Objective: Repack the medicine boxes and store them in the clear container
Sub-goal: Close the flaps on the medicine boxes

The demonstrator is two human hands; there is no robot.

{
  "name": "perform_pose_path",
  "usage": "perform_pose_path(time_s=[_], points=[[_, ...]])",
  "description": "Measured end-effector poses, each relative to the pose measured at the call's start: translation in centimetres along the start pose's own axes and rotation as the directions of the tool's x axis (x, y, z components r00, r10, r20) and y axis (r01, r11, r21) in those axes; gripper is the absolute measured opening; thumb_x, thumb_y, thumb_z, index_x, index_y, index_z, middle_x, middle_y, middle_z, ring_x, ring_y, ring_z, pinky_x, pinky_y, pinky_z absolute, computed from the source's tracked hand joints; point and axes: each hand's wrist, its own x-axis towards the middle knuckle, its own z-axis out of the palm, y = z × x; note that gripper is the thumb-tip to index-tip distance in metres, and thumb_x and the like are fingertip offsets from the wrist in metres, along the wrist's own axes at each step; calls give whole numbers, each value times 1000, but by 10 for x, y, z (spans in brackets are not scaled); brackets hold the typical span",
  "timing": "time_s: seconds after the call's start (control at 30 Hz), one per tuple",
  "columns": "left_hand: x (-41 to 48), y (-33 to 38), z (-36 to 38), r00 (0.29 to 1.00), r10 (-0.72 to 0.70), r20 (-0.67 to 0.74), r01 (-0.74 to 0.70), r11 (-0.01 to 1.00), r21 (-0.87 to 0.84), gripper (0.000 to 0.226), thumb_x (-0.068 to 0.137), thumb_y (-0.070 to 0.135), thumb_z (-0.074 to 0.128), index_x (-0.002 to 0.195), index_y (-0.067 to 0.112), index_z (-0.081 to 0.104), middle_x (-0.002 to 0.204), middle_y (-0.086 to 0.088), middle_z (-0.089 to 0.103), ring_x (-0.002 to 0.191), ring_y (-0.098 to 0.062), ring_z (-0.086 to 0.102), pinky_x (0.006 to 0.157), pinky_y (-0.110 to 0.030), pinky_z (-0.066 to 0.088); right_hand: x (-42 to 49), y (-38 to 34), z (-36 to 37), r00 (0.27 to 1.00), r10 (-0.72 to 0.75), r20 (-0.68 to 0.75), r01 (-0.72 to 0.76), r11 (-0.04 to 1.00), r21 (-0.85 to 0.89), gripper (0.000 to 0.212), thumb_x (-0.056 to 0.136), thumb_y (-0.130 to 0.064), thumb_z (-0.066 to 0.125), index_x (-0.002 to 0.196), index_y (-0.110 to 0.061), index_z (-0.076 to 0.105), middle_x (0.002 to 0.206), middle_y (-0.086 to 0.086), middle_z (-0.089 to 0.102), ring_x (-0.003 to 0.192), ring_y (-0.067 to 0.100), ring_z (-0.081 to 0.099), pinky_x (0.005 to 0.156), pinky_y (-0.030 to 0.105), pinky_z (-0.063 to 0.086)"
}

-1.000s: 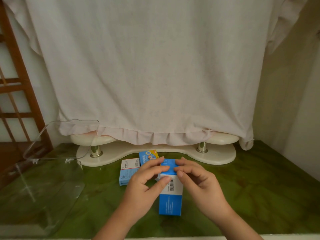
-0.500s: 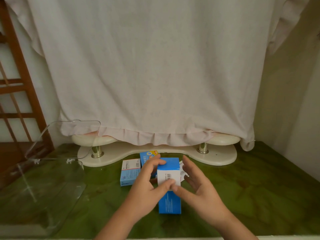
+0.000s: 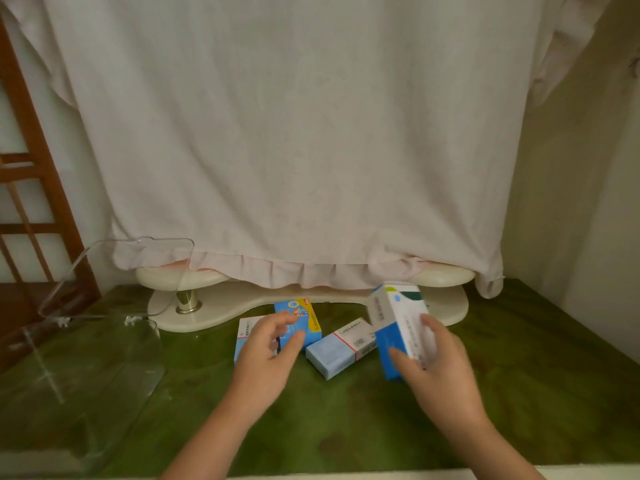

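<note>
My right hand (image 3: 438,379) grips a blue and white medicine box (image 3: 398,323) and holds it tilted above the green table, right of centre. My left hand (image 3: 268,355) hovers open over two boxes lying on the table: a white and blue box (image 3: 244,336), mostly covered by my fingers, and a blue and yellow box (image 3: 303,317) behind it. A pale blue and white box (image 3: 341,349) lies flat between my hands. The clear container (image 3: 104,358) stands at the left with its lid (image 3: 131,268) raised.
A cream two-tier stand (image 3: 242,299) with metal posts runs along the back under a hanging white cloth (image 3: 294,133). A wooden frame (image 3: 38,168) rises at the left. The green table (image 3: 346,427) ends at a pale front edge.
Both hands held the blue and white box at the centre before. Now my left hand has let go and my right hand has carried the box to the right, uncovering the pale blue box.
</note>
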Motion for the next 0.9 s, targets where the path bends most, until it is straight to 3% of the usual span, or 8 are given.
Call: perform_pose_path(time_s=[0.07, 0.2, 0.33, 0.43, 0.57, 0.67, 0.77, 0.9], points=[[7, -10, -4, 1000, 21, -17, -19, 993, 116, 16, 91, 21, 67, 103, 31, 66, 119, 19, 58, 116, -3, 56, 101, -34, 47, 10, 8, -7, 992, 10, -122, -37, 974, -223, 76, 80, -49, 71, 145, -30, 36, 143, -4, 40, 129, 20, 43, 92, 40, 55], [16, -22, -8, 999, 20, 27, -28, 926, 378, 33, 91, 31, 64, 123, 24, 63, 133, 9, 54, 125, -12, 51, 107, -40, 43, 20, 19, -13, 989, 50, -140, -111, 873, -476, 75, 82, -56, 63, 145, -21, 40, 148, 4, 40, 129, 26, 44, 101, 43, 48], [16, -23, -6, 986, -68, 152, -63, 695, 716, 59, 94, 57, 46, 148, 38, 34, 160, 9, 25, 148, -17, 18, 121, -48, 9, 19, 13, -10, 995, 85, -55, -100, 764, -637, 80, 84, -69, 48, 149, -26, 31, 156, 4, 31, 137, 29, 37, 109, 47, 39], [17, -22, -5, 961, -169, 220, -80, 591, 803, 74, 86, 77, 31, 151, 49, 11, 165, 9, 3, 151, -21, -6, 119, -58, -7, 14, 0, 0, 1000, -15, -16, 0, 708, -706, 81, 83, -75, 38, 152, -34, 21, 162, 4, 19, 148, 31, 17, 118, 55, 13], [26, -24, -4, 937, -248, 245, -92, 502, 860, 85, 72, 90, 16, 148, 57, -1, 164, 8, -8, 150, -25, -15, 114, -65, -12, 3, -20, 27, 970, -176, 165, 242, 709, -662, 75, 87, -72, 29, 153, -39, 17, 165, 5, 9, 151, 32, -1, 117, 56, -10], [30, -29, -2, 912, -299, 279, -104, 490, 865, 83, 73, 91, 18, 146, 59, -4, 164, 7, -9, 150, -28, -13, 114, -66, -10, 0, -29, 50, 922, -217, 320, 378, 685, -623, 73, 83, -76, 27, 145, -40, 40, 157, 7, 35, 146, 36, 25, 113, 60, 1], [29, -30, 0, 897, -311, 313, -115, 520, 847, 85, 71, 91, 17, 147, 58, -4, 165, 9, -6, 151, -26, -10, 117, -62, -5, 2, -22, 70, 849, -242, 470, 510, 608, -609, 70, 85, -78, 25, 138, -40, 50, 153, 3, 42, 143, 35, 33, 110, 59, 1], [16, -25, 16, 897, -273, 348, -161, 533, 831, 75, 86, 78, 27, 149, 53, -5, 165, 7, -8, 151, -25, -11, 118, -59, -3, 2, 0, 64, 853, -187, 487, 488, 616, -618, 67, 89, -72, 20, 117, -36, 69, 124, -1, 69, 122, 31, 60, 110, 55, 8]])
